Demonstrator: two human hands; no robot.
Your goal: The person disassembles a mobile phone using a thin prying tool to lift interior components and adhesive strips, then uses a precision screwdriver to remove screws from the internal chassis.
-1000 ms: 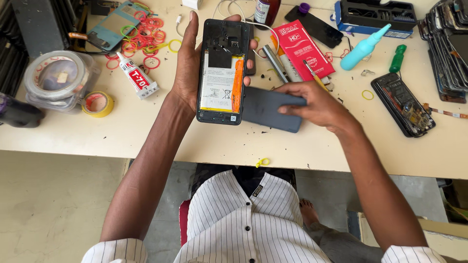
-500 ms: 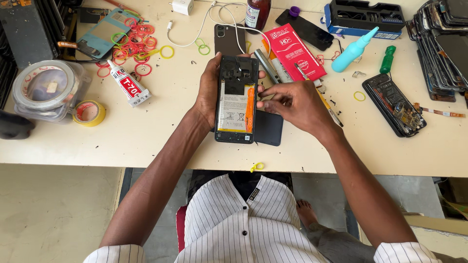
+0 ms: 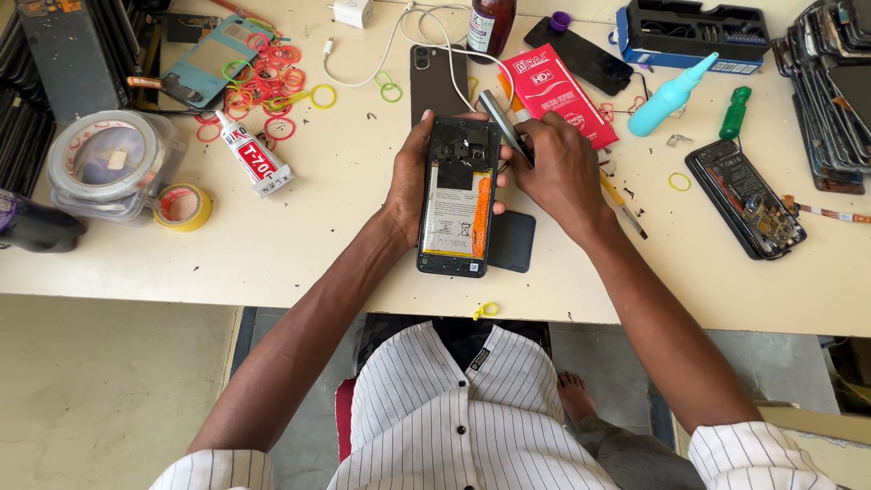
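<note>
Cluttered cream bench (image 3: 299, 227) carries the work: the left hand (image 3: 413, 181) has its grip wrapped around an opened black phone with exposed battery (image 3: 456, 195), long axis running away from the person, camera end farthest. The right hand (image 3: 558, 168), just right of that grip, pinches slim metal tweezers (image 3: 502, 122) whose tip meets the phone's upper right edge.

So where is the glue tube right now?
In the head view the white glue tube lies on the table's left side, between the pile of coloured rubber bands and the yellow tape roll, well left of the left hand.

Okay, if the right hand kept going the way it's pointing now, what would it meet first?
The right hand points left, toward the top of the opened phone that the left hand holds. It would likely meet the phone's upper edge first, though depth is unclear.
</note>
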